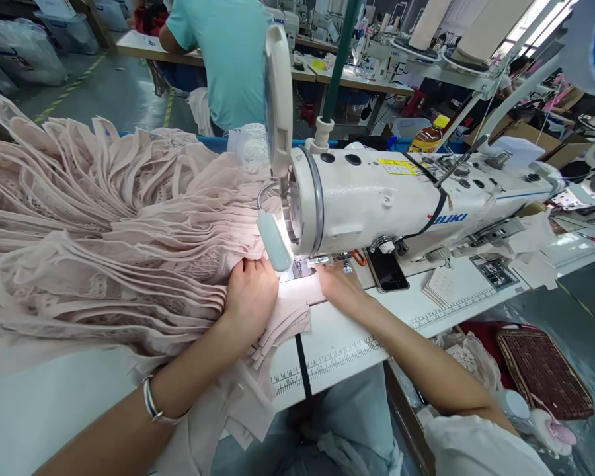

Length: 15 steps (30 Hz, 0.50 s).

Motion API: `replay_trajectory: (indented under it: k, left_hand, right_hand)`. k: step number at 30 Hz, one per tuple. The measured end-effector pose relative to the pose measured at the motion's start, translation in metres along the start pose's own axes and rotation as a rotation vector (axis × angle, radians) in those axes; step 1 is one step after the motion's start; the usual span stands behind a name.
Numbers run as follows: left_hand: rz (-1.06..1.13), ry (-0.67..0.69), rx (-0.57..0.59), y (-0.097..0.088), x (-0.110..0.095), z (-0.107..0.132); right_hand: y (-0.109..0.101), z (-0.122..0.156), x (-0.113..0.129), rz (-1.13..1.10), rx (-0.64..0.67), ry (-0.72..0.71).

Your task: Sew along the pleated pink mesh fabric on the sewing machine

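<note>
My left hand (pixel 250 291) lies on a pale pink fabric piece (pixel 285 320) just left of the needle area, its fingers curled and pressing the cloth down. My right hand (pixel 338 283) rests on the same fabric right of the presser foot (pixel 305 264), fingers flat toward the needle. A white sewing machine (pixel 391 198) stands over both hands, with its small lamp (pixel 274 241) lit. A big stack of pink lace and mesh pieces (pixel 104 238) fans out to the left of my left hand.
A black phone (pixel 387 270) lies on the white table (pixel 347 334) under the machine arm, next to printed ruler markings. A person in a teal shirt (pixel 233 59) sits at the bench ahead. A woven mat (pixel 543 373) lies on the floor, lower right.
</note>
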State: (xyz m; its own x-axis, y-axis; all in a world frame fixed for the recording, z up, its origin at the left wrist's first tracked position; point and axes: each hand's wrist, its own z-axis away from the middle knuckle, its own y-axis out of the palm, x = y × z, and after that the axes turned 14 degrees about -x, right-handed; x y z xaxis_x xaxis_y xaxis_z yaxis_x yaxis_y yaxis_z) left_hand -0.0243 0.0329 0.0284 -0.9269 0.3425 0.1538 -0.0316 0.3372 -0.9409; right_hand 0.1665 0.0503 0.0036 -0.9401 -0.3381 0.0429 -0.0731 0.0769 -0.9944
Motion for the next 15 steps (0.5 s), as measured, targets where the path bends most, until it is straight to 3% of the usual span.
replay_trajectory:
  k: [3,6,8,9,12,15]
  left_hand:
    - [-0.038,0.159,0.025,-0.024,0.002,0.008]
    - [-0.009,0.383,0.008,-0.046,0.010,0.024]
    - [-0.080,0.360,-0.052,-0.052,0.020,0.040]
    - [-0.109,0.317,-0.085,-0.052,0.026,0.049]
    - [-0.097,0.329,-0.169,-0.041,0.044,0.076]
    - [-0.040,0.313,-0.315,-0.024,0.057,0.101]
  right_hand:
    - [0.000,0.005,-0.001,0.022,-0.103,-0.021]
    - [-0.004,0.015,0.009,-0.170,-0.123,-0.392]
    - [-0.008,0.021,0.018,-0.284,-0.101,-0.653]
    - [-0.010,0.024,0.022,-0.295,-0.093,-0.707]
    - [-0.015,0.028,0.024,-0.282,-0.052,-0.663]
    - [-0.020,0.033,0.012,-0.466,0.037,-0.572]
